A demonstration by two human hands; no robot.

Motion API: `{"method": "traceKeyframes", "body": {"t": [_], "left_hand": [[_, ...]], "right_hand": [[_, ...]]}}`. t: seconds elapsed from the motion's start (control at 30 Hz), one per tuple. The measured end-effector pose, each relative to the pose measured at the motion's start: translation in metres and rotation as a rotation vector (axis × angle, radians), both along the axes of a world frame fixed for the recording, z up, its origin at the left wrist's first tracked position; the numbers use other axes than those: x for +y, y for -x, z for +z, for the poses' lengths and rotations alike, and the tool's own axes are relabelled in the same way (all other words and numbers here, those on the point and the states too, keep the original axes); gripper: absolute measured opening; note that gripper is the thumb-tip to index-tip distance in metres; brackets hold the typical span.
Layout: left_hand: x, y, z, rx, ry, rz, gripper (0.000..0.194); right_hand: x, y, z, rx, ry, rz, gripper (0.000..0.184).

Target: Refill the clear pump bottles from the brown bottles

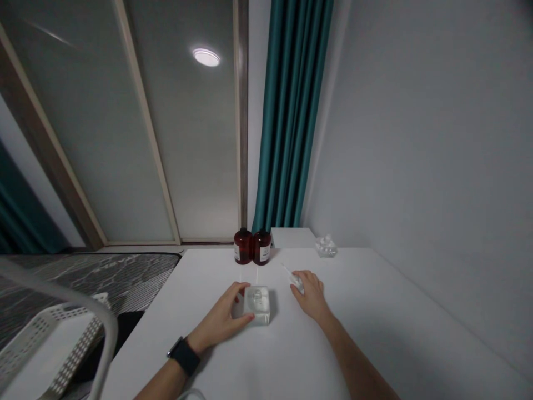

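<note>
On the white table stands a clear, square-bodied bottle (257, 304) with a round neck opening on top. My left hand (225, 314), with a dark watch at the wrist, grips its left side, fingertips at the far corner and thumb at the near one. To the right of the bottle, my right hand (308, 291) is closed on a white pump head (297, 282). A thin pale tube sticks out from the pump head toward the far left. The palm side of the right hand is hidden.
Two dark brown bottles (243, 246) with white labels stand at the table's far edge. Beside them are a white box (293, 238) and a crumpled clear plastic bundle (326, 246). A white perforated basket (54, 344) and a pale curved bar (106, 322) are at the left.
</note>
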State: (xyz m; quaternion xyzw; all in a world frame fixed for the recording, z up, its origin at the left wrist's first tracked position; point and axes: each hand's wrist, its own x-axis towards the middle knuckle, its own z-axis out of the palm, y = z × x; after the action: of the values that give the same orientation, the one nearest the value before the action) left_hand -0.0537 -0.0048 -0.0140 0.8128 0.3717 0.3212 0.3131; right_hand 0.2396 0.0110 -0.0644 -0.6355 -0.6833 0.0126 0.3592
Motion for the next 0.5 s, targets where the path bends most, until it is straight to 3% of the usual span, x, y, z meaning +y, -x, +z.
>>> {"method": "traceKeyframes", "body": {"t": [0.37, 0.5], "left_hand": [[-0.001, -0.0028, 0.0041, 0.0, -0.003, 0.016, 0.051], [-0.0005, -0.0023, 0.0037, -0.001, -0.002, 0.013, 0.051]], "right_hand": [[0.001, 0.0049, 0.0025, -0.046, -0.005, -0.031, 0.01], [0.0008, 0.0052, 0.002, -0.031, -0.004, -0.035, 0.011]]}}
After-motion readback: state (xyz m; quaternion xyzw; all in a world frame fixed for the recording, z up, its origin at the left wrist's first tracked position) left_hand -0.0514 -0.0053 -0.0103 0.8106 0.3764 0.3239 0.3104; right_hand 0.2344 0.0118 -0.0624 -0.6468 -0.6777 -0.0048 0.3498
